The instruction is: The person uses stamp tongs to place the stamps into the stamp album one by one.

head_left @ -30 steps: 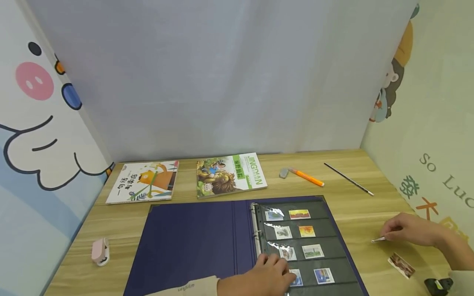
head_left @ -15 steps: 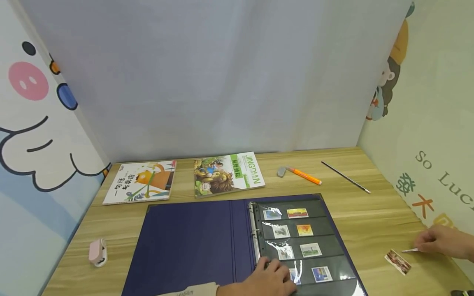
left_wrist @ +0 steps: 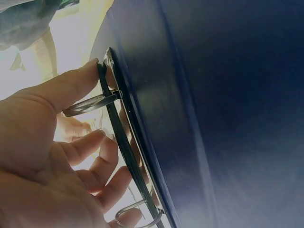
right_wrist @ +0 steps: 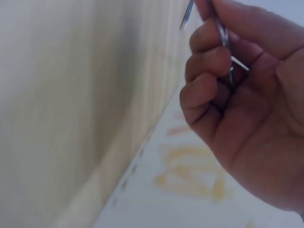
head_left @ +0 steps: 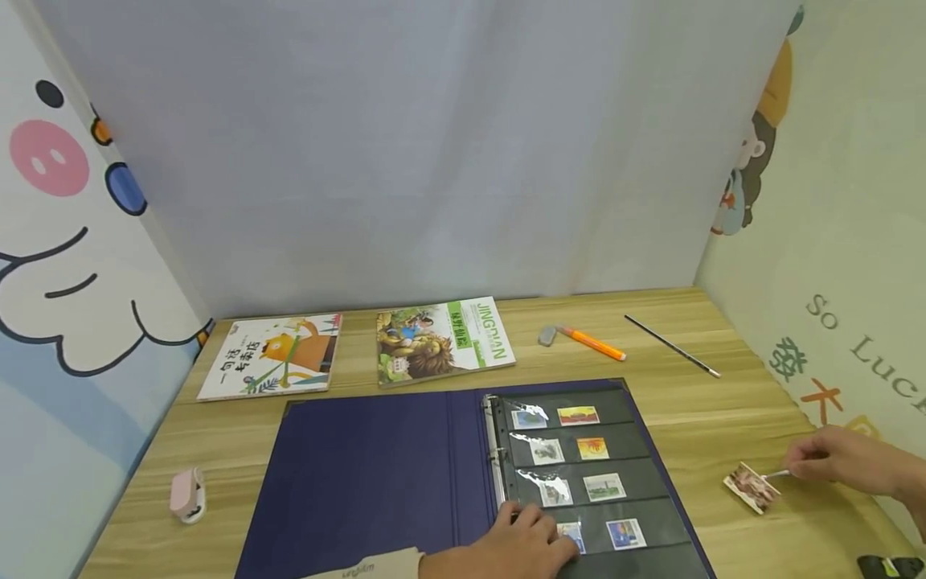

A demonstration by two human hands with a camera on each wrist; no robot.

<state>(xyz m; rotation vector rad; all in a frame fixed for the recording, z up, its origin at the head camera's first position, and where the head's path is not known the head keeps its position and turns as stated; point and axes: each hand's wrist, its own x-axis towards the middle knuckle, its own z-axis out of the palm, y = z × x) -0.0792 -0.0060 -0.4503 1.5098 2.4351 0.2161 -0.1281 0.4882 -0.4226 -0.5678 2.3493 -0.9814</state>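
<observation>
My right hand point(head_left: 846, 462) holds slim metal tweezers point(head_left: 777, 474) at the table's right side. Their tip meets the upper right edge of a brown, sepia-toned stamp point(head_left: 752, 488); whether it is lifted off the wood is hard to tell. In the right wrist view the fingers curl round the tweezers point(right_wrist: 222, 35). An open dark blue stamp album point(head_left: 369, 466) lies in front of me. On its black pocket page point(head_left: 654, 503), by the binder rings, rests my left hand point(head_left: 517, 545), fingers loosely bent, partly covering a blue stamp point(head_left: 571, 535). Several stamps sit in the clear strips.
Two picture books point(head_left: 271, 356) lie along the back, with an orange pen point(head_left: 593, 343), a grey eraser point(head_left: 546, 335) and a thin dark pencil point(head_left: 673, 346) to their right. A pink and white stapler-like object point(head_left: 188, 494) stands at left. Walls close in three sides.
My right hand first moved right, then back left, bringing the tweezers to the stamp. The stamp has shifted left and turned slightly. My left hand stays on the album page.
</observation>
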